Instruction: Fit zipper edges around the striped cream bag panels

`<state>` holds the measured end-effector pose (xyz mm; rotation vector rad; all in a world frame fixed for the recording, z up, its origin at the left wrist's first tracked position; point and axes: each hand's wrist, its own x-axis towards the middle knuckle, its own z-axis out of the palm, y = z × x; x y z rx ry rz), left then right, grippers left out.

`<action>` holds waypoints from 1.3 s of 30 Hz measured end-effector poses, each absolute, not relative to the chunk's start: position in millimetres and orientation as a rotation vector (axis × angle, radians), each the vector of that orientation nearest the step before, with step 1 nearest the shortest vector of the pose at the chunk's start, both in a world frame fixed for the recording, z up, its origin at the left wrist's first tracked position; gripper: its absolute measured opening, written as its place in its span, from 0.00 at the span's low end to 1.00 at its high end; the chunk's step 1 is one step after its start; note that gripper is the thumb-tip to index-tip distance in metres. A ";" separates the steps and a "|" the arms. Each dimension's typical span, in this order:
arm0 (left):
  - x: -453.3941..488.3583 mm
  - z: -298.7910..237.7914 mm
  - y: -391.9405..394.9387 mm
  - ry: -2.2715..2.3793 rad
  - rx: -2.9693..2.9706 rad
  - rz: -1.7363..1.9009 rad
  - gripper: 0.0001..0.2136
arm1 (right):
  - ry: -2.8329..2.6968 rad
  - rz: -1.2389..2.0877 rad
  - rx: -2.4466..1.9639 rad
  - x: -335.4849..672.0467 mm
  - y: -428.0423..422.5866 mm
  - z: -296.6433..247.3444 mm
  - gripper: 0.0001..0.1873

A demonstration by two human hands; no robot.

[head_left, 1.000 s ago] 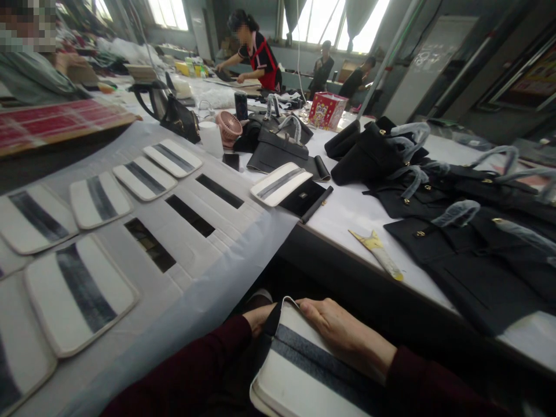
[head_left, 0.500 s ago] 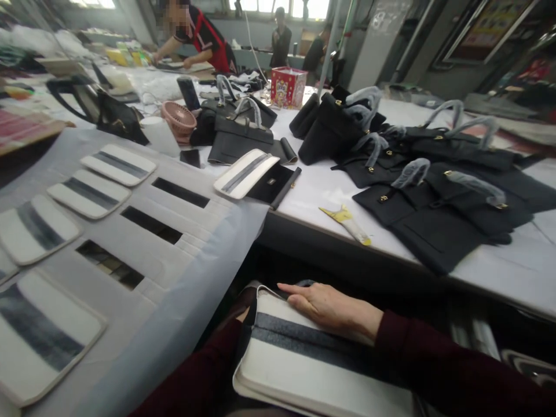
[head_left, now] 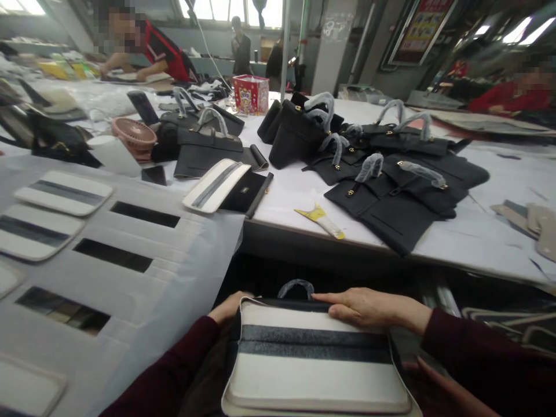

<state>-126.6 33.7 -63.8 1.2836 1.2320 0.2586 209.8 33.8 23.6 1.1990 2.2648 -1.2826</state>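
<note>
White padded panel with dark grey stripe [head_left: 313, 376], below the edge of a white worktable [head_left: 286, 185], right hand [head_left: 369, 307] open and flat along its top edge, left hand [head_left: 228, 308] against its left edge, grip hidden

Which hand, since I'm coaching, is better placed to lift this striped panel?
Right, probably: the right hand lies flat along the top edge of the cream-and-grey striped panel; the left hand only reaches its corner.
</note>
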 end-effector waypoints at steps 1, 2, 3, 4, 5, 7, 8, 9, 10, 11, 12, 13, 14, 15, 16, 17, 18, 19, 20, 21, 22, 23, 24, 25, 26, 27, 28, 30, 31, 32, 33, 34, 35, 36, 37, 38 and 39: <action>-129.8 -57.9 41.7 1.227 1.301 0.238 0.26 | 2.263 -1.303 1.203 210.5 34.0 23.7 0.30; -132.0 -50.3 49.8 1.216 1.317 0.219 0.28 | 2.261 -1.320 1.205 210.2 34.4 23.7 0.30; -133.0 -41.5 57.4 1.195 1.330 0.205 0.28 | 2.258 -1.332 1.208 209.1 34.9 23.6 0.30; -132.5 -32.1 64.2 1.159 1.345 0.177 0.27 | 2.252 -1.337 1.215 207.4 35.3 23.5 0.30; -130.7 -22.9 69.7 1.112 1.369 0.130 0.26 | 2.245 -1.333 1.221 205.3 35.5 23.4 0.30; -124.5 -7.6 77.1 1.015 1.433 0.000 0.22 | 2.242 -1.306 1.233 199.7 34.8 23.2 0.30; -121.3 -2.5 79.3 0.980 1.459 -0.059 0.20 | 2.244 -1.289 1.235 196.5 34.0 23.2 0.30; -118.5 0.8 80.6 0.957 1.476 -0.105 0.20 | 2.251 -1.271 1.240 193.0 32.8 23.1 0.30; -116.8 2.4 81.5 0.947 1.481 -0.133 0.19 | 2.262 -1.253 1.245 189.4 31.6 22.9 0.30; -116.1 2.5 82.0 0.947 1.473 -0.144 0.19 | 2.277 -1.239 1.246 185.6 30.5 22.5 0.30; -116.6 1.7 82.4 0.945 1.462 -0.154 0.19 | 2.292 -1.226 1.247 181.7 29.6 21.9 0.30; -118.0 0.1 82.6 0.939 1.451 -0.164 0.19 | 2.305 -1.214 1.247 177.7 29.0 21.1 0.30; -120.0 -1.7 82.8 0.931 1.440 -0.173 0.19 | 2.318 -1.207 1.247 173.5 28.7 20.1 0.30; -122.2 -3.6 83.0 0.924 1.427 -0.180 0.19 | 2.331 -1.209 1.246 169.1 28.8 19.0 0.30; -124.2 -5.5 83.1 0.917 1.414 -0.187 0.19 | 2.342 -1.219 1.241 164.3 29.2 17.9 0.30; -125.9 -7.2 83.1 0.909 1.400 -0.193 0.19 | 2.349 -1.232 1.240 159.2 29.8 16.8 0.30; -126.8 -8.7 83.1 0.900 1.386 -0.198 0.19 | 2.351 -1.245 1.236 153.9 30.5 15.8 0.30; -127.0 -9.8 82.9 0.893 1.375 -0.203 0.19 | 2.352 -1.257 1.230 148.3 31.3 15.0 0.29; -126.5 -10.6 82.7 0.887 1.371 -0.208 0.19 | 2.353 -1.264 1.221 142.6 32.1 14.3 0.29; -125.4 -10.9 82.4 0.884 1.378 -0.215 0.20 | 2.352 -1.265 1.212 137.0 32.9 13.7 0.29; -123.8 -10.9 82.1 0.883 1.403 -0.222 0.20 | 2.350 -1.263 1.204 131.6 33.7 12.9 0.29; -122.0 -10.8 81.9 0.884 1.442 -0.229 0.20 | 2.352 -1.258 1.197 126.4 34.5 12.0 0.29; -120.3 -10.6 82.0 0.880 1.490 -0.234 0.19 | 2.357 -1.252 1.192 121.5 35.3 10.9 0.29; -118.7 -10.7 82.4 0.870 1.533 -0.237 0.19 | 2.365 -1.241 1.189 116.9 36.1 9.7 0.28; -117.4 -11.2 82.9 0.856 1.565 -0.238 0.18 | 2.376 -1.225 1.186 112.6 37.0 8.5 0.28; -116.4 -12.2 83.7 0.839 1.582 -0.245 0.18 | 2.390 -1.209 1.175 108.5 37.8 7.6 0.28; -115.6 -13.8 84.5 0.821 1.587 -0.259 0.18 | 2.406 -1.199 1.152 104.7 38.7 7.1 0.27; -114.7 -17.9 85.9 0.789 1.583 -0.296 0.19 | 2.407 -1.217 1.104 98.1 40.4 8.0 0.27; -114.4 -20.1 86.3 0.775 1.581 -0.309 0.20 | 2.386 -1.242 1.095 95.8 41.2 9.2 0.26; -114.2 -22.0 86.5 0.766 1.581 -0.310 0.20 | 2.353 -1.276 1.105 94.3 41.9 10.8 0.26; -114.2 -23.6 86.5 0.763 1.569 -0.298 0.21 | 2.313 -1.311 1.133 93.9 42.4 12.3 0.27; -114.5 -24.7 86.3 0.762 1.542 -0.281 0.22 | 2.274 -1.340 1.173 94.3 42.5 13.6 0.28; -115.1 -25.2 86.1 0.761 1.508 -0.263 0.23 | 2.244 -1.360 1.212 95.4 42.2 14.4 0.29; -116.3 -25.4 85.9 0.757 1.471 -0.248 0.24 | 2.226 -1.374 1.249 97.0 41.6 14.6 0.31; -118.1 -25.3 85.9 0.748 1.434 -0.235 0.23 | 2.216 -1.382 1.282 98.6 40.7 14.4 0.32; -120.4 -25.0 86.0 0.735 1.402 -0.225 0.23 | 2.210 -1.382 1.312 99.9 39.7 13.8 0.33; -123.3 -24.7 86.2 0.718 1.377 -0.218 0.22 | 2.206 -1.375 1.340 100.7 38.5 13.0 0.35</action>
